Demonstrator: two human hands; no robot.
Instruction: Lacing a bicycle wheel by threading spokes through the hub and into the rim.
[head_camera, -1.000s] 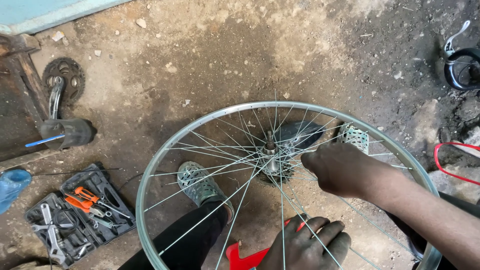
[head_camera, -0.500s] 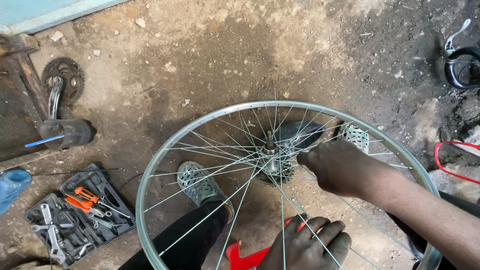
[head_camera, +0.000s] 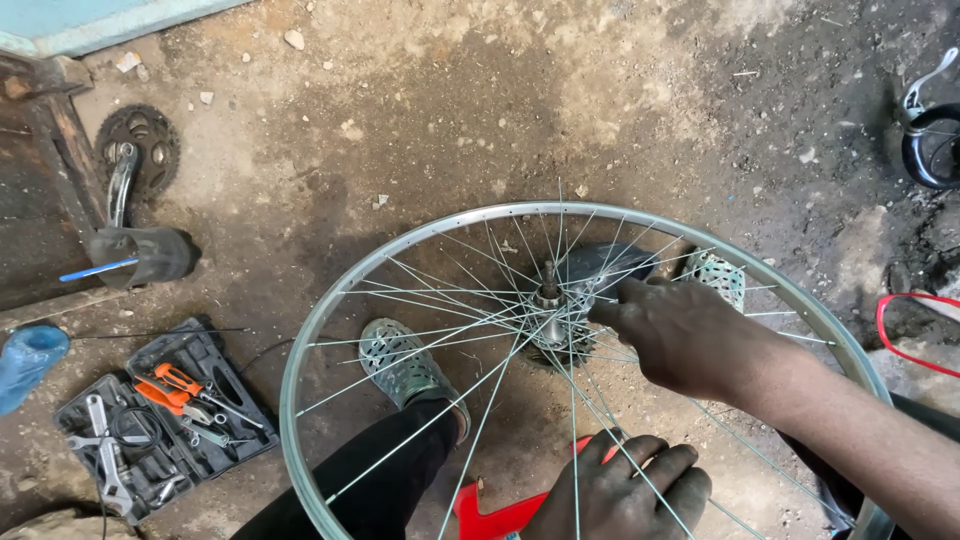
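While the right hand (head_camera: 690, 335) pinches spokes (head_camera: 440, 330) at the hub (head_camera: 550, 305), the left hand's (head_camera: 620, 490) grip — half cut off — cannot be told.

No packages, labels, signs, screens — seemingly.

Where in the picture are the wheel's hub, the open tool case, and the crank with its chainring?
hub (head_camera: 549, 318), head view, on the metal centre where the spokes meet.
tool case (head_camera: 215, 362), head view, on the dark tray's upper right part.
crank with chainring (head_camera: 122, 180), head view, on the silver crank arm.
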